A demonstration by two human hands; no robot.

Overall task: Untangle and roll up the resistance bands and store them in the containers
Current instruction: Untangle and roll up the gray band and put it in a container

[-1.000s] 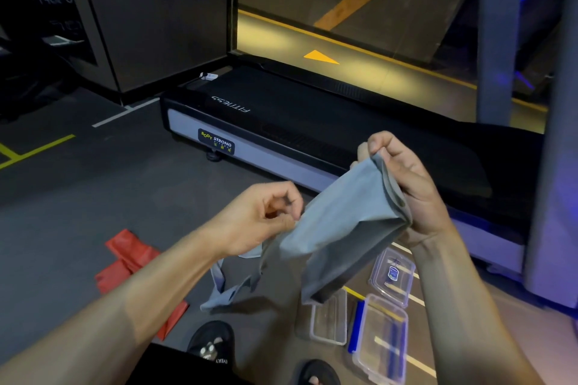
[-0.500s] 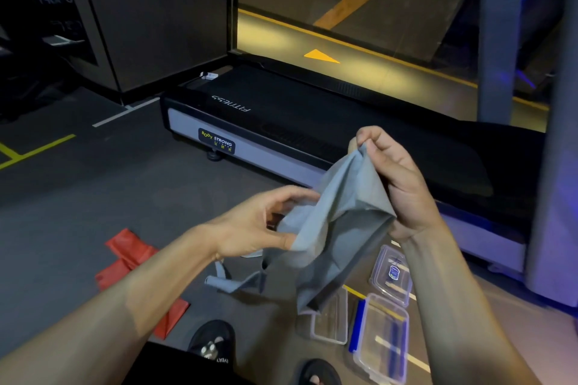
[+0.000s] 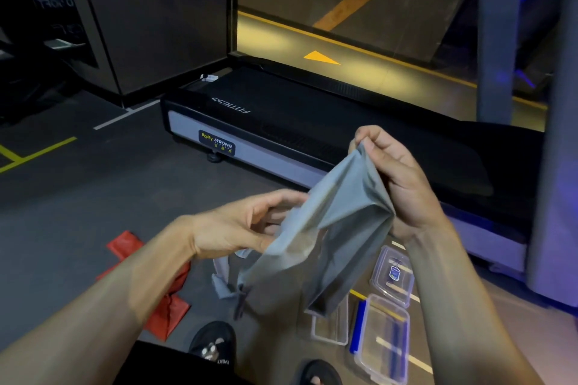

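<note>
I hold a wide grey resistance band (image 3: 328,222) in the air in front of me. My right hand (image 3: 397,178) pinches its upper end, with the thumb and fingers closed on the fold. My left hand (image 3: 247,225) grips the band's lower left edge, fingers half spread behind it. The band's loose tail (image 3: 223,281) hangs down toward the floor. A red resistance band (image 3: 156,300) lies crumpled on the floor at the lower left, partly hidden by my left forearm. Clear plastic containers (image 3: 383,337) and a lid (image 3: 394,275) lie on the floor under my right arm.
A black treadmill deck (image 3: 312,134) runs across the floor just beyond my hands. My sandalled feet (image 3: 215,344) stand at the bottom edge. A grey post (image 3: 497,34) rises at the right, and a dark panel wall (image 3: 150,15) stands at the back left.
My left hand has opened from a pinch and slid along the band's lower edge, spreading the fabric. My right hand has lifted its end slightly.
</note>
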